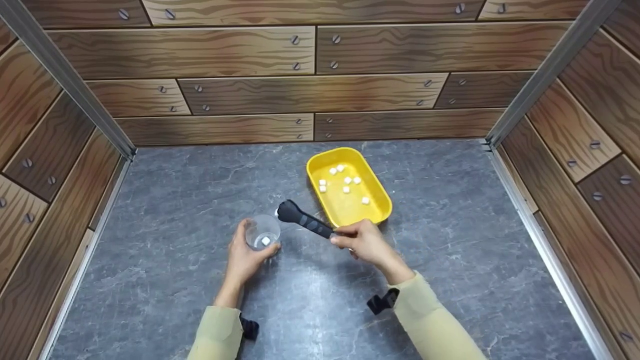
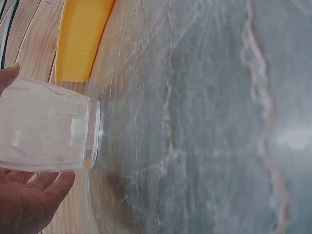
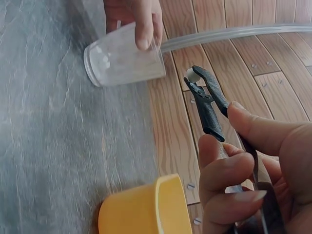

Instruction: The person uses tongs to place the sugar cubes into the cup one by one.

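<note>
My left hand (image 1: 246, 255) grips a clear cup (image 1: 262, 231) that stands upright on the grey surface, thumb on one side and fingers on the other. One white cube (image 1: 266, 241) lies at the cup's bottom. Black tongs (image 1: 312, 224) are pinched in my right hand (image 1: 367, 245), which is above the near end of the yellow tray. Between the tongs' tips a white piece (image 3: 193, 75) is held, near the cup's rim and outside it. Several white cubes (image 1: 347, 180) lie scattered inside the yellow tray (image 1: 350, 212).
The yellow tray stands on the grey marbled surface (image 1: 190, 200), right of the cup and partly behind the tongs. Wood-patterned walls (image 1: 310, 95) enclose the back and both sides, with metal strips (image 1: 537, 235) along the edges.
</note>
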Demonstrator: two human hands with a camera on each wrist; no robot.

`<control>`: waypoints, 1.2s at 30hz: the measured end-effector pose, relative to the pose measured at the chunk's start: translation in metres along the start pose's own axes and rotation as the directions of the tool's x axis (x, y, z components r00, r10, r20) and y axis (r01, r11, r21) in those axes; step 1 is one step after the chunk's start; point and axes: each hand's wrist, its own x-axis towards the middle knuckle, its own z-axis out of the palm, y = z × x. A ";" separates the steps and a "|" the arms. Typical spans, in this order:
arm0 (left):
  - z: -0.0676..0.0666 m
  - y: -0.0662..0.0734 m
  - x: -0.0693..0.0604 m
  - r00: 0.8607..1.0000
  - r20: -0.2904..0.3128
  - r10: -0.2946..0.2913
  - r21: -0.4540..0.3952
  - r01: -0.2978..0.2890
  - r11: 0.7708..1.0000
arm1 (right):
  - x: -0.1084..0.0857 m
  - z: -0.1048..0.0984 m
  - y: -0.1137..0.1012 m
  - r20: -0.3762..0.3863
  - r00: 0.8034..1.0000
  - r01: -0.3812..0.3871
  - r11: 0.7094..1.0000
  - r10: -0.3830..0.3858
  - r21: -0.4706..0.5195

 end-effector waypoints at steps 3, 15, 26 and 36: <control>0.001 -0.001 0.001 1.000 -0.004 0.002 -0.004 -0.002 1.000 | -0.001 0.005 -0.004 0.011 0.999 -0.034 0.999 0.034 -0.008; 0.001 -0.002 0.001 1.000 -0.002 0.016 -0.004 -0.016 1.000 | -0.002 0.009 -0.002 -0.025 0.998 0.052 0.995 -0.054 -0.090; -0.001 -0.001 0.002 1.000 0.007 0.010 -0.004 -0.010 1.000 | -0.005 -0.008 0.009 -0.117 0.991 0.058 0.995 -0.067 -0.079; -0.003 0.001 0.002 0.997 0.052 -0.052 0.008 0.052 0.999 | -0.007 -0.024 0.015 -0.168 0.983 0.059 0.991 -0.078 -0.118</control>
